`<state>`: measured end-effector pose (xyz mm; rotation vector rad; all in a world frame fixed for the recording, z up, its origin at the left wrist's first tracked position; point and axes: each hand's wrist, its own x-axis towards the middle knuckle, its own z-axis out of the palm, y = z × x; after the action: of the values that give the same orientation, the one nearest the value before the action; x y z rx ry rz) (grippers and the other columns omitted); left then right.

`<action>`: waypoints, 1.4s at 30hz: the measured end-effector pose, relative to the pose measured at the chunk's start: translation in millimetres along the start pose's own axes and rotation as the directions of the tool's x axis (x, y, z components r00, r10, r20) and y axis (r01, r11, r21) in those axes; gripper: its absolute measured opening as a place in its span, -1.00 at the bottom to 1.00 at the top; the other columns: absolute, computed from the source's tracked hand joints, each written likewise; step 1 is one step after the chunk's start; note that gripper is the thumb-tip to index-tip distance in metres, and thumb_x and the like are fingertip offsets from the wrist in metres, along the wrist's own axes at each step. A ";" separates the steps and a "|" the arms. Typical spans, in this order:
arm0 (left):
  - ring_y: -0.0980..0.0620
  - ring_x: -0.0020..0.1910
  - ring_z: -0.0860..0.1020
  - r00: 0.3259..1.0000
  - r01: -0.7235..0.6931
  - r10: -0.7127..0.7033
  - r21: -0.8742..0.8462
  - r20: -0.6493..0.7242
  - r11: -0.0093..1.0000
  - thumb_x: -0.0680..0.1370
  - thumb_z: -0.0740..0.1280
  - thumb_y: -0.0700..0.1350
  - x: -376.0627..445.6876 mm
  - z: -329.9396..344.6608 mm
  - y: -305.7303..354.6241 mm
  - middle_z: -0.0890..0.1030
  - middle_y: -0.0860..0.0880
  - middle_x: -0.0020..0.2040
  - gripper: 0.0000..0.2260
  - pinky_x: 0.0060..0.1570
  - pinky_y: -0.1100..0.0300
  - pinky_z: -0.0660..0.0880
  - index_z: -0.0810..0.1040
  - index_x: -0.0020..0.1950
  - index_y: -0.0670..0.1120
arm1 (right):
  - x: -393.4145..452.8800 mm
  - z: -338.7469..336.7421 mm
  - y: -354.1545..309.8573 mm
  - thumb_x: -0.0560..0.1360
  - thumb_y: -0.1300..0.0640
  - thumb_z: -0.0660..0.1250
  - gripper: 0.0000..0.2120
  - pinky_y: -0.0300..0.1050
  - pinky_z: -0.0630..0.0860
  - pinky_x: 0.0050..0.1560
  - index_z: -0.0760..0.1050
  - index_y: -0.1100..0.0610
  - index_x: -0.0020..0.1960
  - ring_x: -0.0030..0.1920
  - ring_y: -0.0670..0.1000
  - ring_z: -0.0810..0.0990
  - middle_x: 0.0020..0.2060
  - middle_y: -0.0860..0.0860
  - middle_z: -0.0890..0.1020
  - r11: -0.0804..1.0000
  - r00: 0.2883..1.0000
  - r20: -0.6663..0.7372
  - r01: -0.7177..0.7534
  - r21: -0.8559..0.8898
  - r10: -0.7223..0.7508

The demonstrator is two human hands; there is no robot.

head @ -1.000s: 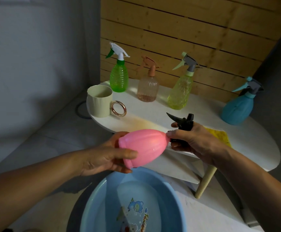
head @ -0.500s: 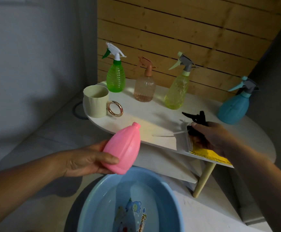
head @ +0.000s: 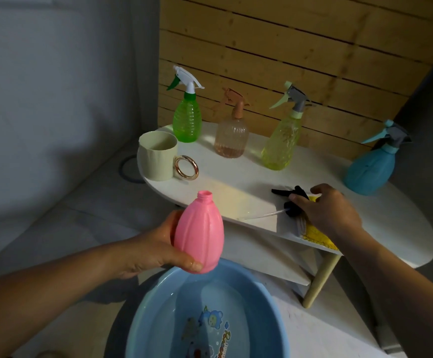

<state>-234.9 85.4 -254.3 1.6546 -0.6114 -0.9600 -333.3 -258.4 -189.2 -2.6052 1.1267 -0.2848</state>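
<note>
Pink bottle [head: 198, 235]: where is it?

Lower centre of the frame, cap off, neck up with a slight tilt, above the far rim of the blue basin [head: 153, 301]. The left hand [head: 156, 250] grips its belly, fingers curled behind, thumb across the front.

And the right hand [head: 331, 213]?

Right of centre, over the white worktop [head: 236, 182]. Its fingers pinch the black spray head [head: 291, 202], low on the worktop, clear tube pointing left, just beside a yellow cloth [head: 316, 232].

Slatted wood wall [head: 287, 47] (dimly lit), white table [head: 236, 182].
</note>
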 end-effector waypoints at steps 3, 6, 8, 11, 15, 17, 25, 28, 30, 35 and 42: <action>-0.03 0.32 0.54 1.000 -0.015 0.015 0.010 -0.008 1.000 0.23 0.71 -0.11 1.5 -4.6 -0.1 0.50 0.02 0.36 0.04 0.19 -0.05 0.63 0.20 0.54 0.25 | -1.9 -8.5 -7.2 0.42 -0.50 0.26 -0.28 0.09 0.51 0.10 0.47 -0.02 0.36 0.18 0.24 0.58 0.24 0.14 0.56 0.999 1.000 -0.029 0.011 -0.040 -0.012; -0.03 0.32 0.53 1.000 -0.014 0.014 0.011 -0.007 1.000 0.29 0.70 -0.16 1.2 -9.1 1.0 0.49 0.04 0.35 0.00 0.14 -0.02 0.65 0.19 0.54 0.26 | -4.8 -15.4 -26.9 0.49 -0.40 0.28 -0.42 0.05 0.55 0.07 0.53 -0.01 0.29 0.09 0.17 0.62 0.17 0.10 0.61 0.992 0.994 -0.063 0.099 0.080 -0.094; -0.03 0.32 0.53 1.000 -0.019 0.019 0.035 -0.014 0.999 0.32 0.68 -0.20 1.0 -11.4 -0.3 0.49 0.04 0.34 -0.01 0.14 0.01 0.65 0.18 0.54 0.26 | -10.7 -16.5 -55.8 0.56 -0.21 0.35 -0.65 -0.13 0.54 -0.18 0.61 0.02 0.15 -0.10 0.06 0.64 0.02 0.08 0.67 0.944 0.980 -0.014 0.197 0.266 -0.200; 0.01 0.29 0.55 0.998 -0.046 0.048 0.080 -0.029 0.996 0.29 0.69 -0.24 2.1 -12.4 -1.7 0.52 0.05 0.31 0.00 0.17 0.03 0.64 0.21 0.53 0.23 | -17.3 -6.6 -107.8 0.59 -0.06 0.38 -0.84 -0.26 0.47 -0.41 0.63 0.01 -0.01 -0.36 -0.14 0.58 -0.12 0.10 0.69 0.819 0.941 0.074 0.247 0.518 -0.330; 0.06 0.29 0.55 0.997 -0.077 0.071 0.199 0.035 0.977 0.25 0.73 -0.17 2.2 -12.6 -4.8 0.51 0.11 0.32 0.03 0.09 0.13 0.66 0.21 0.54 0.19 | -23.0 14.9 -177.3 0.62 -0.08 0.33 -0.72 -0.26 0.40 -0.36 0.58 0.12 0.15 -0.32 -0.12 0.55 -0.05 0.05 0.64 0.729 0.857 0.258 0.181 0.660 -0.446; 0.04 0.30 0.53 0.996 -0.077 0.063 0.217 0.069 0.973 0.26 0.73 -0.17 1.4 -9.3 -6.7 0.48 0.12 0.33 0.02 0.10 0.12 0.66 0.21 0.53 0.18 | -23.7 25.9 -197.9 0.61 -0.16 0.31 -0.62 -0.19 0.37 -0.34 0.56 0.13 0.20 -0.29 -0.06 0.56 -0.05 0.02 0.63 0.761 0.823 0.351 0.144 0.633 -0.447; 0.06 0.27 0.52 0.992 -0.108 0.089 0.262 0.084 0.959 0.31 0.67 -0.25 -6.3 -23.3 -17.9 0.47 0.16 0.29 -0.07 -0.03 0.24 0.63 0.24 0.48 0.23 | -19.8 47.8 -204.7 0.65 -0.08 0.29 -0.68 -0.23 0.23 -0.48 0.51 0.17 -0.10 -0.39 -0.04 0.33 -0.20 0.16 0.51 0.722 0.747 0.484 -0.008 0.692 -0.455; 0.10 0.23 0.51 0.992 -0.125 0.111 0.258 0.067 0.958 0.32 0.65 -0.29 -9.4 -25.8 -20.7 0.44 0.18 0.30 -0.03 -0.16 0.31 0.59 0.19 0.49 0.29 | -28.3 31.8 -185.7 0.67 -0.06 0.24 -0.68 -0.26 0.21 -0.52 0.44 0.13 -0.14 -0.42 -0.08 0.29 -0.29 0.08 0.42 0.691 0.731 0.485 -0.025 0.722 -0.480; 0.12 0.26 0.49 0.992 -0.127 0.117 0.263 0.056 0.956 0.31 0.67 -0.26 -11.1 -24.9 -23.9 0.42 0.20 0.32 -0.01 -0.11 0.27 0.61 0.19 0.47 0.34 | -34.9 19.2 -168.7 0.67 -0.07 0.25 -0.67 -0.26 0.18 -0.53 0.43 0.12 -0.16 -0.44 -0.08 0.25 -0.33 0.05 0.39 0.693 0.741 0.477 -0.022 0.721 -0.473; 0.08 0.31 0.49 0.997 -0.077 0.071 0.297 0.031 0.952 0.22 0.73 -0.13 -17.5 -16.6 -39.9 0.44 0.25 0.32 -0.03 0.10 0.04 0.67 0.24 0.36 0.45 | -54.5 -7.8 -130.5 0.60 -0.11 0.34 -0.67 -0.23 0.10 -0.50 0.42 0.10 -0.19 -0.46 -0.08 0.18 -0.39 0.00 0.40 0.743 0.772 0.476 -0.008 0.670 -0.421; 0.12 0.25 0.53 0.996 -0.086 0.091 0.363 0.004 0.928 0.25 0.72 -0.16 -29.4 -0.8 -55.0 0.49 0.23 0.26 -0.14 0.12 0.16 0.63 0.32 0.31 0.33 | -85.1 -13.6 -84.3 0.56 -0.13 0.37 -0.64 -0.25 0.19 -0.47 0.45 0.15 -0.19 -0.47 -0.10 0.23 -0.46 -0.04 0.37 0.796 0.746 0.495 0.077 0.601 -0.446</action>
<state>-254.4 125.1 -298.2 1.9381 -0.8894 -0.8026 -337.5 -143.2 -153.6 -2.0658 0.3401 0.1775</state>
